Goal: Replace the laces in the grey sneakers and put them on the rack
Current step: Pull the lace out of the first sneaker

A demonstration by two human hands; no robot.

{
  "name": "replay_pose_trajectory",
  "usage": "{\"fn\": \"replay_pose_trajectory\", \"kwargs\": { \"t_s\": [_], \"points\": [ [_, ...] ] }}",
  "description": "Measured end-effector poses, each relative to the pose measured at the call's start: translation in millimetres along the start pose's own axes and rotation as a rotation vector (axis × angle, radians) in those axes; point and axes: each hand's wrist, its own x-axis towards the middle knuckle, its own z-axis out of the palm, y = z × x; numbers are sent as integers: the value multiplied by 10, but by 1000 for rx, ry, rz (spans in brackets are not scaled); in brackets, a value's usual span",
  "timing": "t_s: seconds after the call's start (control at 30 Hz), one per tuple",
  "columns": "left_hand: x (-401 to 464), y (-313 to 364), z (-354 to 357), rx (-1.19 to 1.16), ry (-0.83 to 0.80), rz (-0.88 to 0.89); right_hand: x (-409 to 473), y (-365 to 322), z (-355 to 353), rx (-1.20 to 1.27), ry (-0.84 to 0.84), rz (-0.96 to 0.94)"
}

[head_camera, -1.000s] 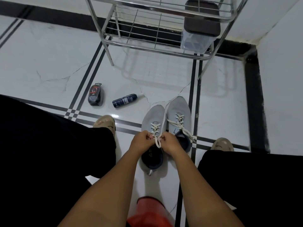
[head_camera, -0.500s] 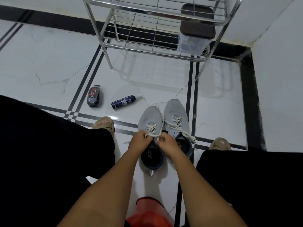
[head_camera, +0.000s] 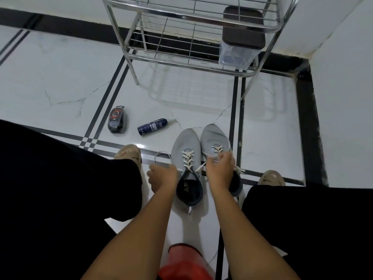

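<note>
Now my left hand (head_camera: 161,176) and right hand (head_camera: 220,168) pulled apart, each gripping a lace (head_camera: 188,159) end, maybe tightening the knot.

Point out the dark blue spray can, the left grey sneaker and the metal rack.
dark blue spray can (head_camera: 152,126), head view, middle of its body.
left grey sneaker (head_camera: 184,141), head view, bare toe fabric.
metal rack (head_camera: 132,66), head view, front left leg.
</note>
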Motion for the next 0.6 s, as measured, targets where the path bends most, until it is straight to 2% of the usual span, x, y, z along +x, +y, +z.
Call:
{"fn": "replay_pose_trajectory", "kwargs": {
  "t_s": [0.07,0.13,0.23,0.33,0.4,0.43,0.53,0.6],
  "points": [
    [-65,-64,56,220,-77,288,-117,124,81,-134,-179,-87],
    [-80,-115,70,325,-178,446,-181,279,162,-235,-351,-136],
    [-30,-162,93,354,-155,500,-184,332,201,-297,-334,-178],
    [-18,-173,24,353,-79,432,-140,339,172,-209,-287,20],
    [-21,-176,6,376,-52,429,-109,405,211,-62,-369,156],
    [-36,-175,9,405,-25,505,-94,441,238,-10,-421,198],
    [-108,-139,45,563,104,957,18,591,386,-2,-468,147],
    [-72,-146,118,739,44,1093,-64,410,289,-45,-456,86]
  ]
}}
